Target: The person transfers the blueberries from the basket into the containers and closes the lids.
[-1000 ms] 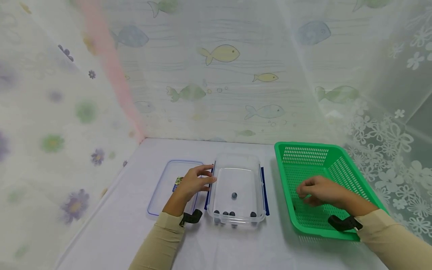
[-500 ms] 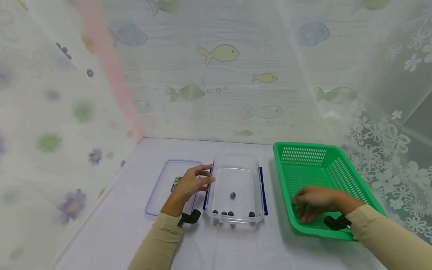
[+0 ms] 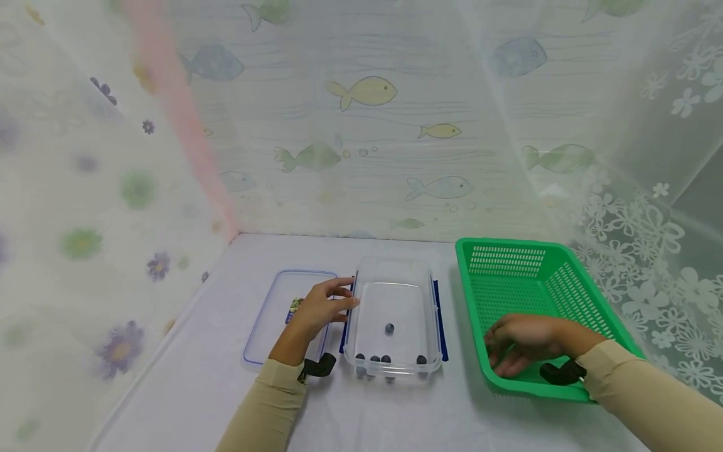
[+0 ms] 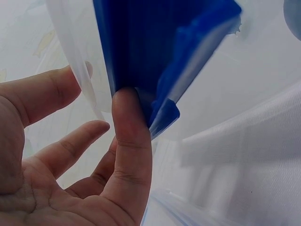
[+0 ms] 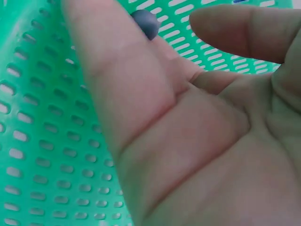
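A clear plastic food container with blue side latches stands mid-table, several blueberries inside, most along its near end. My left hand holds its left side. In the left wrist view, the thumb lies behind the clear wall and a finger presses the blue latch. To the right, my right hand reaches down into a green basket at its near left corner. In the right wrist view, a blueberry shows just beyond the fingers, with the thumb apart from it.
A clear lid with a bluish rim and a small label lies left of the container, partly behind the left hand. White cloth covers the table. A fish-patterned curtain hangs behind, flowered curtains at the sides.
My right hand has lowered and shifted left and nearer inside the basket, toward its near left corner. My left hand and the container stay in place.
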Demonstrator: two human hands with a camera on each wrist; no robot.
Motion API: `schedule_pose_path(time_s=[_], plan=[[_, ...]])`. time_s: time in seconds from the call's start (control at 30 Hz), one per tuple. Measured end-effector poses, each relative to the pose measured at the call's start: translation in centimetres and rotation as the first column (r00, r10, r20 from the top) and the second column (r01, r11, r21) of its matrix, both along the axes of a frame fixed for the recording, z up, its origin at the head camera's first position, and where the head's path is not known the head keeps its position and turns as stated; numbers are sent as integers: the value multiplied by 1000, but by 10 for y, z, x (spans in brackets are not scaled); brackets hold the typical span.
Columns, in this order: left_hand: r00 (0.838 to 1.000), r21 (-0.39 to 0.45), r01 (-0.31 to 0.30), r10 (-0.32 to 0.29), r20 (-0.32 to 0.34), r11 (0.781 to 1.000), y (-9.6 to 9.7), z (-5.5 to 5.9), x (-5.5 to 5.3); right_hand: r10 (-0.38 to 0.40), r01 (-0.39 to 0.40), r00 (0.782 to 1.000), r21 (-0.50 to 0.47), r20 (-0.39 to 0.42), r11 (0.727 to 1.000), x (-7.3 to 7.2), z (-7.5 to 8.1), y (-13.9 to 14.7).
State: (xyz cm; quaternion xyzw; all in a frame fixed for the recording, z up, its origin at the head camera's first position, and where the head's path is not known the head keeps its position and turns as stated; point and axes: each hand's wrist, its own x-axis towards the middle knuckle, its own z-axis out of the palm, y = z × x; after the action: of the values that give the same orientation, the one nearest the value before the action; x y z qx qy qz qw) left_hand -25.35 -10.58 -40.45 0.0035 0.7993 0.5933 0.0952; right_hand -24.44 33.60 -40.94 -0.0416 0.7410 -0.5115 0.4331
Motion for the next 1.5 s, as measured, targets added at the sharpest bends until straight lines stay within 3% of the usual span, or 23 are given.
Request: schedule_pose_path(time_s=[0.4, 0.73, 1.0, 1.23, 1.5], plan=[[1000, 3, -2, 2, -1, 1000, -1, -3, -1, -1, 14, 995, -138, 96, 990, -5, -1, 0], [1000, 4, -11, 11, -7, 1000, 0, 0, -1, -12, 33, 995, -215, 102, 976, -8, -1, 2], [1000, 2, -8, 8, -4, 1000, 0, -1, 0, -18, 35, 997, -222, 77, 974, -9, 0, 2], [1000, 1, -1, 1, -8, 1000, 0, -1, -1, -15, 21, 1000, -232, 25, 972, -12, 13, 7], [1000, 13, 0, 0, -10, 1000, -1, -4, -1, 51, -61, 998, -288, -41, 956, -18, 38, 11]])
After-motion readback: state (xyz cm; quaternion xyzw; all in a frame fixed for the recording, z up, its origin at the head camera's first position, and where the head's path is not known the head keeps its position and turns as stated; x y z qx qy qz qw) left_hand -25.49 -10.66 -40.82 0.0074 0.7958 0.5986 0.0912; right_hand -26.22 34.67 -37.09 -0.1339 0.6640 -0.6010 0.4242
